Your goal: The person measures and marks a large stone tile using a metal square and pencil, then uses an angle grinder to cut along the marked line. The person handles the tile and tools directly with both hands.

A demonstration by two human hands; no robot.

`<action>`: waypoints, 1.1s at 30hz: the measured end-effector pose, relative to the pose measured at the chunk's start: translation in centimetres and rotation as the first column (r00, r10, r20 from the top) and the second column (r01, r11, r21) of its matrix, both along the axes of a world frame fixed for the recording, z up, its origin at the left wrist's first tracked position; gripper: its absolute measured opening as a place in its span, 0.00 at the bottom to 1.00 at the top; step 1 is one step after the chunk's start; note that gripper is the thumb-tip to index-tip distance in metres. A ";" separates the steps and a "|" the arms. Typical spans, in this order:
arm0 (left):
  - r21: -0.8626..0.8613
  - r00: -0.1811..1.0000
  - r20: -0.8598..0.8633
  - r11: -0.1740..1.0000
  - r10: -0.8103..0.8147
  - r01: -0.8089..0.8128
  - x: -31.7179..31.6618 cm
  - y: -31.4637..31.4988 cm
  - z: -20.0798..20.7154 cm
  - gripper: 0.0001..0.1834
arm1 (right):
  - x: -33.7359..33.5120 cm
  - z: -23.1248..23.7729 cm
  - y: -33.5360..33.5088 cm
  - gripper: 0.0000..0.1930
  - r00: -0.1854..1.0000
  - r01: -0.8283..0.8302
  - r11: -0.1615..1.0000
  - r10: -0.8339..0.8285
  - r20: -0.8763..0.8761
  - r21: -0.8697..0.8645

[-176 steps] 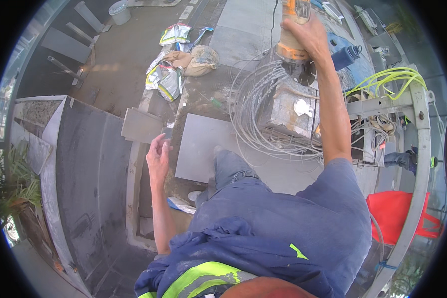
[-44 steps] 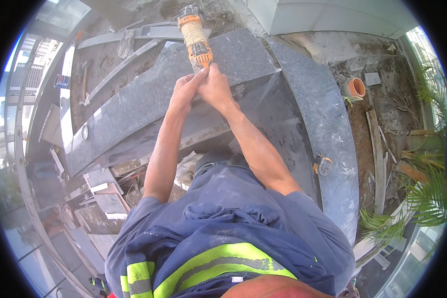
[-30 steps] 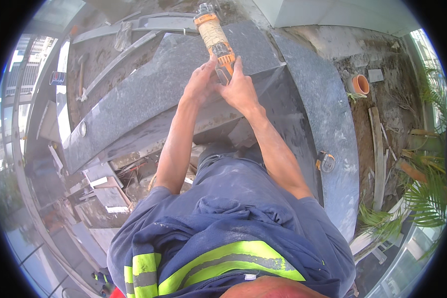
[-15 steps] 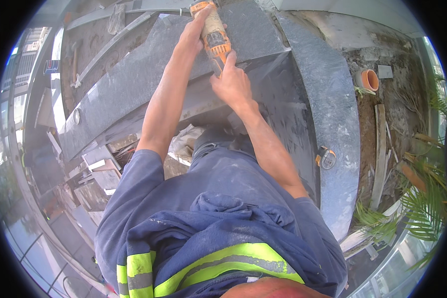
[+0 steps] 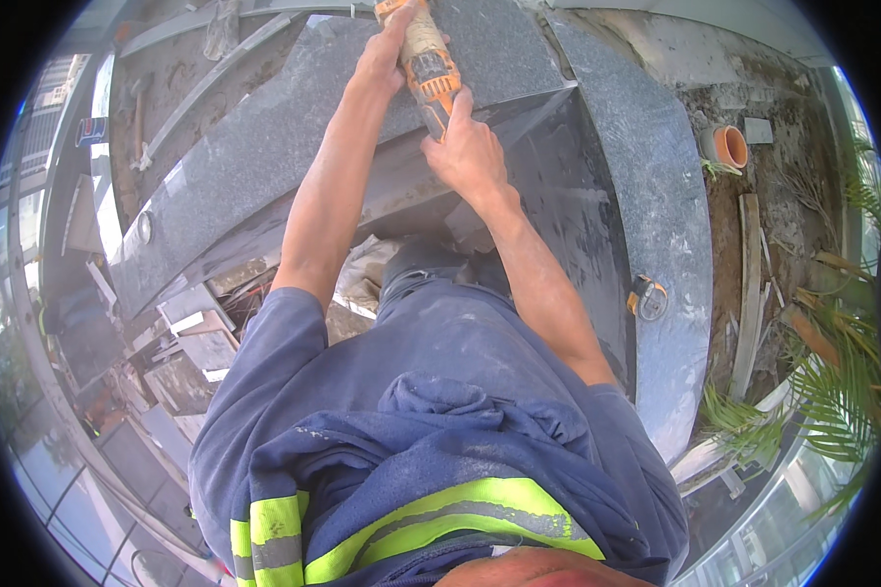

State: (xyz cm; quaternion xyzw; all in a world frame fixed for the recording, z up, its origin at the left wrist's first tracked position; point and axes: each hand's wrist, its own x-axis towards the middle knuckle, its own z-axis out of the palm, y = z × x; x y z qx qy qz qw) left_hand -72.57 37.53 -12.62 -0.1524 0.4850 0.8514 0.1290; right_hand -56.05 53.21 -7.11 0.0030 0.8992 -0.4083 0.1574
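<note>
Fingers of both hands were clamped on the orange caulk gun [image 5: 423, 59]: left hand [image 5: 387, 54] high, right hand [image 5: 468, 147] at its lower end, over grey stone slabs [image 5: 264, 147].

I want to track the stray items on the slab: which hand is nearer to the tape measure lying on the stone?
Right. The right hand grips the rear of the orange power tool, above-left of the tape measure; the left hand holds the tool's front, farther up.
</note>
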 end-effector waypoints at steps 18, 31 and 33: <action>0.013 0.999 -0.004 0.999 0.042 -0.042 -0.3 0.0 -0.4 0.23 | -0.3 0.9 0.0 0.46 0.999 -0.029 1.000 0.029 0.030 -0.006; 0.126 1.000 -0.011 0.992 -0.002 0.004 -0.4 -0.8 -1.1 0.22 | -1.1 2.7 -0.3 0.51 0.994 -0.080 0.996 0.078 0.080 0.025; 0.115 1.000 0.003 0.993 -0.003 0.003 0.0 -0.9 -1.5 0.22 | -0.4 2.6 -0.3 0.44 0.996 -0.058 0.998 0.059 0.067 -0.010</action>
